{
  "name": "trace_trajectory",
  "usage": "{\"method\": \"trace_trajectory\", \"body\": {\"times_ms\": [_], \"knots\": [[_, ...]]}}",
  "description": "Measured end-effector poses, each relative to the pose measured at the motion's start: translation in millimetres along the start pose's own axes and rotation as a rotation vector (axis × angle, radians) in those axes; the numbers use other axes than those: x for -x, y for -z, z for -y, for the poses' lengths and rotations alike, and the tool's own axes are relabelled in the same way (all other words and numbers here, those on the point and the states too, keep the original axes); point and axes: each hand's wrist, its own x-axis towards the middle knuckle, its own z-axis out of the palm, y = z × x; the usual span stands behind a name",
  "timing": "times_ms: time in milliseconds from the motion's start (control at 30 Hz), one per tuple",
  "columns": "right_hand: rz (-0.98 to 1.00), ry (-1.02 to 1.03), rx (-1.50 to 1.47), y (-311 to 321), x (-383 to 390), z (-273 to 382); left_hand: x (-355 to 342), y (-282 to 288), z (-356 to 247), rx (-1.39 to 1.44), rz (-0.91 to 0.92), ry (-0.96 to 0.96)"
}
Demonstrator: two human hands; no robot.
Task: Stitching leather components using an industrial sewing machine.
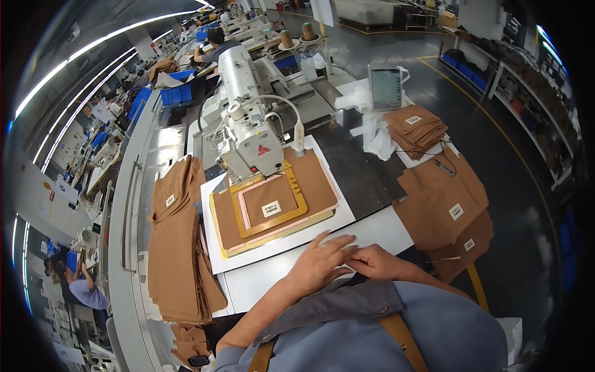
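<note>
My left hand (319,263) is in front of the white board, palm down with its fingers stretched out and apart. Against its fingertips is my right hand (379,263), whose fingers are curled closed; whatever they may hold is hidden. Beyond both hands, a brown fabric panel (316,177) with a small white label (271,209) lies on a white board (342,214). A yellow frame (273,227) rests on the panel, under the head of a sewing machine (255,149). Neither hand touches the panel.
Brown fabric pieces (176,266) are stacked on the left. More labelled brown panels (434,192) hang over the right edge, near a folded brown pile (414,131) and thread snips (444,166). A control screen (385,88) stands behind them. Another person (217,44) sits farther back.
</note>
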Motion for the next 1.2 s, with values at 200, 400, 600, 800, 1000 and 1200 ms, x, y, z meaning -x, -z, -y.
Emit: {"method": "trace_trajectory", "body": {"times_ms": [200,400,600,800,1000,1200], "knots": [[-0.127,-0.164,0.002,20.7,40.6,-9.0,8.1,-59.5,20.0,0.359,-0.010,0.263],[-0.205,-0.122,0.115,7.8,56.2,-48.0,57.3,-76.6,32.8,0.570,-0.108,0.717],[-0.214,-0.186,0.130,17.5,45.2,-76.3,108.5,-87.0,38.6,0.553,-0.158,1.095],[-0.308,-0.081,0.334,64.3,13.4,-92.7,136.8,-86.8,27.8,0.615,-0.395,1.207],[-0.762,-0.159,0.570,201.1,5.6,-176.4,137.6,-86.9,19.9,0.514,-0.385,1.356],[-0.850,-0.436,0.936,298.5,23.5,-256.6,133.3,-88.0,11.7,0.410,-0.420,1.369]]}}
